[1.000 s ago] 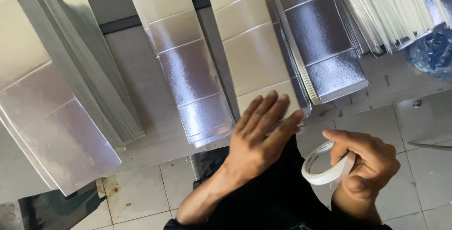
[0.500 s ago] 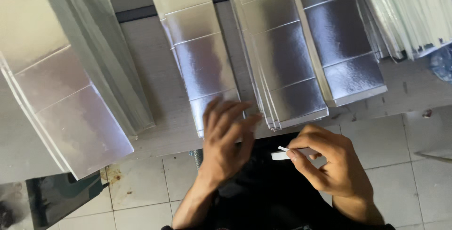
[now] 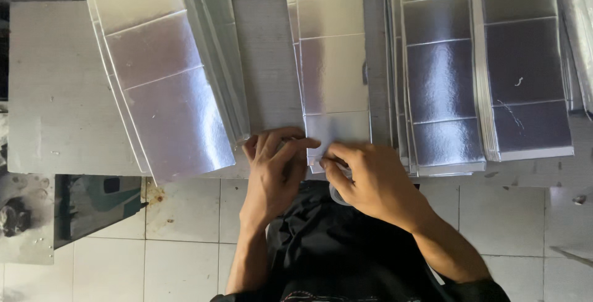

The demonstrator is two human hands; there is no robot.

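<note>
Hands meet at the near end of the middle foil stack [image 3: 332, 61] on the grey counter [image 3: 49, 92]: left hand [image 3: 275, 172] presses its fingertips on the stack's edge, right hand [image 3: 370, 181] pinches there, a white tape roll [image 3: 338, 194] half hidden beneath it.

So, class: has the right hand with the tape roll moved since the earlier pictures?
Yes. The right hand has come up from over the floor tiles to the near end of the middle stack of silver sheets, beside the left hand.
</note>
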